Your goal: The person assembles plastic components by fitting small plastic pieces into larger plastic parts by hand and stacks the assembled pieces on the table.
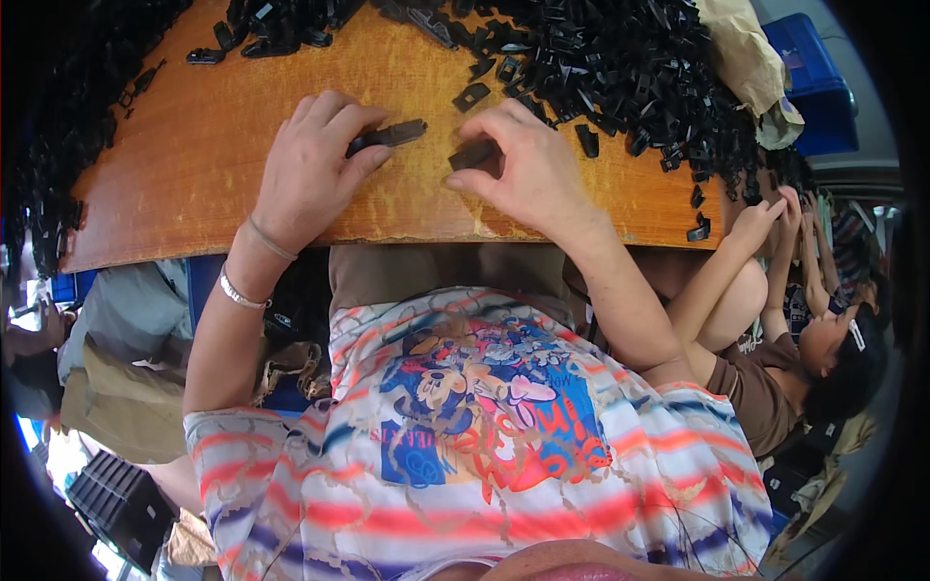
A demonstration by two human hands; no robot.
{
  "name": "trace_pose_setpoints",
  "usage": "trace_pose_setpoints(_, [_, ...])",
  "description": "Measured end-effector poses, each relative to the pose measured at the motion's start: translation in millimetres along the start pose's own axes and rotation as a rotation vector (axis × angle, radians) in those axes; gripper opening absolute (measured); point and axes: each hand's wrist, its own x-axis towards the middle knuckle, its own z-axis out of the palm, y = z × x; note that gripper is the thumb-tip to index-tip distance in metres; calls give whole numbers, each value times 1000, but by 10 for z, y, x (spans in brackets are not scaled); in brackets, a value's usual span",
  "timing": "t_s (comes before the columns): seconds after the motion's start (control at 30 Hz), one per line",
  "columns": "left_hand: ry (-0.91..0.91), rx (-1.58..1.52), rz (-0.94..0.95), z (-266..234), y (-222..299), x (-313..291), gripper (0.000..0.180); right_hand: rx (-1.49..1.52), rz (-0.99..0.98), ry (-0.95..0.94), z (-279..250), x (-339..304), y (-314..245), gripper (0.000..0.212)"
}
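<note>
Over a worn wooden table (407, 68), a worker's left hand (315, 160) pinches one black plastic part (399, 134), thumb and fingers nearly together, while the right hand (533, 160) curls around a second black part (472, 155), fingers parted by its thickness. Loose black parts (610, 73), too many to count, surround them; one blue bin (819, 87), contents indistinct, stands beyond.

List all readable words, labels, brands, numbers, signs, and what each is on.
Striped shirt: lettering around the cartoon print, partly legible; wording not copied.
Co-worker's brown shirt: pale lettering, too small to read.
Black plastic part in left hand, dark part in right hand: no text discernible.
</note>
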Motion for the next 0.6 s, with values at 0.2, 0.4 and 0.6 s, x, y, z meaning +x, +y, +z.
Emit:
trace_pose_setpoints(0.2, [44,46,-68,-36,-48,-168,28,-32,-79,-52,-68,-2,-1,30])
trace_pose_setpoints(0.4, [75,73,-53,6,-55,-163,22,-193,-165,-33,-130,61,-5,24])
trace_pose_setpoints(0.6, [72,45,-51,31,-41,-121,20,160,-183,200,255,302,-100,26])
